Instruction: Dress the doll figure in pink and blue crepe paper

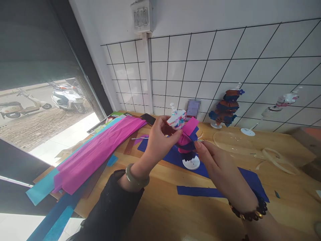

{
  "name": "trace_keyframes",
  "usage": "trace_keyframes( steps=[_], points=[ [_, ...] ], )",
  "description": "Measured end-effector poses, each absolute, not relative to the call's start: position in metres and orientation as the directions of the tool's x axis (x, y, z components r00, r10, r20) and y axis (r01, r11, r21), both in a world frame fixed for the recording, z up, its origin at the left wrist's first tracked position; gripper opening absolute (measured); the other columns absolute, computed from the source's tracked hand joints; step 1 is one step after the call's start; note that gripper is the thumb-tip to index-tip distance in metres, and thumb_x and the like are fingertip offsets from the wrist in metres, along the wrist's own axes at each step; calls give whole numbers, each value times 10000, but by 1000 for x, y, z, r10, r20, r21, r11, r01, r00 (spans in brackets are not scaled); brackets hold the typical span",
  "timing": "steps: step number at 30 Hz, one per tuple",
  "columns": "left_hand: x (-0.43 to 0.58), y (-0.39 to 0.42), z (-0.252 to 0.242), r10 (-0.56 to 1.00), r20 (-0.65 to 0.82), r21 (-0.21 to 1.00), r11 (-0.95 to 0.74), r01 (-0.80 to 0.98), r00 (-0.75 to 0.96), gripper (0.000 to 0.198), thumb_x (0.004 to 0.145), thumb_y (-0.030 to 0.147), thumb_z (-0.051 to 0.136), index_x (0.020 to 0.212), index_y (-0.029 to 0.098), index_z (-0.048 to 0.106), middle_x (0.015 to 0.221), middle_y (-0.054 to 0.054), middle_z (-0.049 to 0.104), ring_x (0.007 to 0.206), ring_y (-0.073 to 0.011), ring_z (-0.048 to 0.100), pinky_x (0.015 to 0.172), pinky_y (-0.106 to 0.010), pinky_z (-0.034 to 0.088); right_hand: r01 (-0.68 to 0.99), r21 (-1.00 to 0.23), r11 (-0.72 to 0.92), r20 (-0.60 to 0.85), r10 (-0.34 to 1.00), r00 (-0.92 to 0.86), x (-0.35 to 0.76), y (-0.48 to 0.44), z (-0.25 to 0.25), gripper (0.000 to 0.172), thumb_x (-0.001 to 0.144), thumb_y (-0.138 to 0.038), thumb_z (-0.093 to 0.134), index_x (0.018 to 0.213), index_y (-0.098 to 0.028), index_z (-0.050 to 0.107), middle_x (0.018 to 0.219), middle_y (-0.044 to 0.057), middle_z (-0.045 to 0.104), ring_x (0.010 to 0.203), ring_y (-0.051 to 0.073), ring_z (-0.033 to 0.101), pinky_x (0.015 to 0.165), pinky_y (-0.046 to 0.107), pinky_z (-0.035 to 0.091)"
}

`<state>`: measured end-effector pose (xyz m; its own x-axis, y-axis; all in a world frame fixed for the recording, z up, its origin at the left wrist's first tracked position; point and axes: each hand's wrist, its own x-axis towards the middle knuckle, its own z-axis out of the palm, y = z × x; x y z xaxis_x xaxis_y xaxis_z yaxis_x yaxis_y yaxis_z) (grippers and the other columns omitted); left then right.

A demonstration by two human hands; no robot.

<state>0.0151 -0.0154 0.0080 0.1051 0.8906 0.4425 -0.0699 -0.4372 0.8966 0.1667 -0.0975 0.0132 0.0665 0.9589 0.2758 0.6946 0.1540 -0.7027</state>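
A miniature dress form (176, 119) with a white, pink and blue patterned top stands on a round white base (191, 163). Wrapped about its lower part is gathered pink and dark blue crepe paper (186, 143). My left hand (160, 137) is closed around the form's upper body, the thumb pressing by the top of the paper. On the other side my right hand (213, 157) pinches the edge of the paper between thumb and fingers; a thin dark line runs from there across the pink. Beneath lies a dark blue paper sheet (248, 180).
Long pink paper (100, 150) and turquoise strips (41, 190) lie at the left. A blue strip (200, 191) is in front. At the back stand a dressed form (227, 107), another form (287, 99) and a phone (194, 108). Clear plastic and a cream ribbon (278, 162) lie right.
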Motion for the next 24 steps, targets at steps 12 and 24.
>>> trace_keyframes(
  steps=[12,24],
  points=[
    [15,-18,7,880,456,890,-453,-54,129,381,721,229,699,1043,195,497,836,-11,607,744,-123,585,684,-251,493,709,-683,177,310,949,62,168,-98,12,501,926,-604,289,623,-221,401,533,-18,437,490,128,403,460,257,299],
    [15,-21,11,893,428,904,-423,-62,140,372,724,216,694,1049,181,517,900,-39,633,791,-138,600,705,-265,493,709,-688,151,287,955,75,167,-97,12,510,912,-629,289,623,-222,393,520,-21,433,479,126,395,448,251,296]
  ],
)
